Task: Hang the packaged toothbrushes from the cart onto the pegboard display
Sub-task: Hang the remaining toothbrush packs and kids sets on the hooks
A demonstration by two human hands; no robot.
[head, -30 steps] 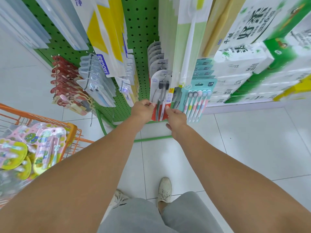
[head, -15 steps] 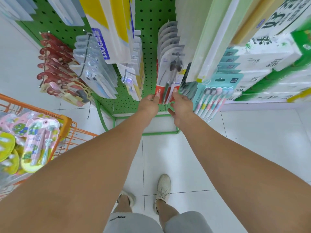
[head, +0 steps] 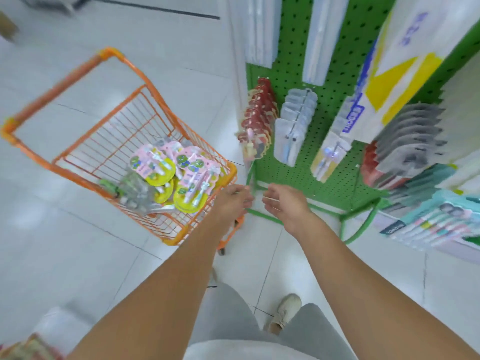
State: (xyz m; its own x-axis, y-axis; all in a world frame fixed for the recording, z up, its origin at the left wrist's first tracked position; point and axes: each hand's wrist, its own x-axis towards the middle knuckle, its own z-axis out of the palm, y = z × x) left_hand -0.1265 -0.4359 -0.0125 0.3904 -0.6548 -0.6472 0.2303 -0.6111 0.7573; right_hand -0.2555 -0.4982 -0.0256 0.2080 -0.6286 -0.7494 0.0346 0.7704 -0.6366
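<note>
Reaching forward over the tiled floor (head: 78, 255), both bare hands are seen empty. The left hand (head: 232, 201) is held just beside the near right corner of the orange cart (head: 124, 74), its fingers loosely curled around nothing; whether it touches the cart's rim cannot be told through the blur. The right hand (head: 284, 203) is held apart from it, fingers relaxed and slightly spread, in front of the foot of the green pegboard (head: 335, 81), with nothing gripped.

The packaged toothbrushes (head: 181, 172), on pink and yellow cards, are heaped in the near end of the cart. Other packs are already hung on the pegboard: red packs (head: 259, 118), pale clear packs (head: 293, 131) and grey packs (head: 410, 141).

The whole view is smeared, so print on the packs cannot be read. The pegboard's top and the shelves at the right are cut off by the frame. One pale shoe (head: 284, 313) is visible between the forearms; the other foot is hidden.
</note>
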